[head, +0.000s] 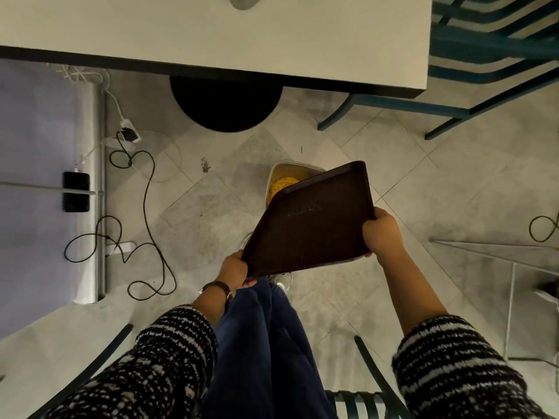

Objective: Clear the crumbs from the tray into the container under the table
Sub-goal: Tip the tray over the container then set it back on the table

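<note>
A dark brown tray (pixel 308 220) is held tilted over the floor, its far corner dipping above a clear container (pixel 279 173) with yellow crumbs inside. My left hand (pixel 234 269) grips the tray's near left corner. My right hand (pixel 382 232) grips its right edge. A few pale specks cling to the tray's surface. The tray hides most of the container.
A white table (pixel 272 37) spans the top with its round black base (pixel 225 105) on the tiled floor. Black cables (pixel 145 189) and a power strip lie at left. Teal chairs (pixel 490 71) stand at right. My legs and shoes are below the tray.
</note>
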Tool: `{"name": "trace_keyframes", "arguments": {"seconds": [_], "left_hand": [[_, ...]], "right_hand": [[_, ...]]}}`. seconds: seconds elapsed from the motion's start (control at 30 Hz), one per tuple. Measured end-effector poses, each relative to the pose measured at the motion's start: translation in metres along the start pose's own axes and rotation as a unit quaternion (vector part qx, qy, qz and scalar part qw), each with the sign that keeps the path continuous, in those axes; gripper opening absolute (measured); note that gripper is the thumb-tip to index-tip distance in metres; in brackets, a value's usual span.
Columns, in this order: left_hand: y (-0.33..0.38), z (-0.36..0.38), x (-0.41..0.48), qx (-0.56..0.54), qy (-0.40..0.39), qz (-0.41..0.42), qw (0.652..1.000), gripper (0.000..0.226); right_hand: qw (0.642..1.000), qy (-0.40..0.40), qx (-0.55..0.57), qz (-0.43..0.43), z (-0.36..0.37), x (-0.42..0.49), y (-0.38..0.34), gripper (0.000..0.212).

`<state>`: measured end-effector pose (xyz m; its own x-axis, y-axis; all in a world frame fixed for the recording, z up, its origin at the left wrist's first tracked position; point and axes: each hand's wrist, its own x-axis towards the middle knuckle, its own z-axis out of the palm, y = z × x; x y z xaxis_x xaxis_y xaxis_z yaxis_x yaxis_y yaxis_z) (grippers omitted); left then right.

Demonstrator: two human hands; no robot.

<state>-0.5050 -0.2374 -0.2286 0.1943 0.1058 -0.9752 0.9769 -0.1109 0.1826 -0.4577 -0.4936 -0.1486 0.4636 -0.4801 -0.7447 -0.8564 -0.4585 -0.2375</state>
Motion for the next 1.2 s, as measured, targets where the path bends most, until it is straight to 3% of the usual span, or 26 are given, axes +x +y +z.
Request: {"name": "trace_keyframes", "arguments": {"seconds": [0.2,0.3,0.47,0.67,0.93,1.1,1.2], "left_hand": [[0.028,-0.036,-0.119,-0.071,-0.048,0.061,0.994,0.034],[0.046,-0.061,-0.186,-0.080,-0.091,0.111,0.986,0.029],[0.061,-0.100,-0.281,-0.003,-0.114,0.184,0.976,0.027],[0.067,-0.160,-0.367,0.004,-0.153,0.259,0.954,0.027],[0.089,-0.239,-0.413,-0.047,-0.155,0.386,0.908,0.036],[0.123,-0.282,-0.372,-0.125,-0.103,0.380,0.911,0.039],[0.146,-0.311,-0.328,-0.155,-0.075,0.338,0.925,0.041]], "right_hand": [[0.998,-0.045,0.030,0.013,-0.062,-0.082,0.030,0.036],[0.987,-0.078,0.135,0.027,-0.100,-0.144,0.044,0.033],[0.931,-0.145,0.336,-0.009,-0.142,-0.252,0.058,0.025],[0.865,-0.185,0.453,-0.111,-0.167,-0.342,0.038,0.026],[0.877,-0.156,0.403,-0.208,-0.183,-0.383,-0.041,0.034],[0.892,-0.121,0.332,-0.282,-0.135,-0.341,-0.122,0.045],[0.905,-0.116,0.299,-0.280,-0.089,-0.301,-0.177,0.045]]}}
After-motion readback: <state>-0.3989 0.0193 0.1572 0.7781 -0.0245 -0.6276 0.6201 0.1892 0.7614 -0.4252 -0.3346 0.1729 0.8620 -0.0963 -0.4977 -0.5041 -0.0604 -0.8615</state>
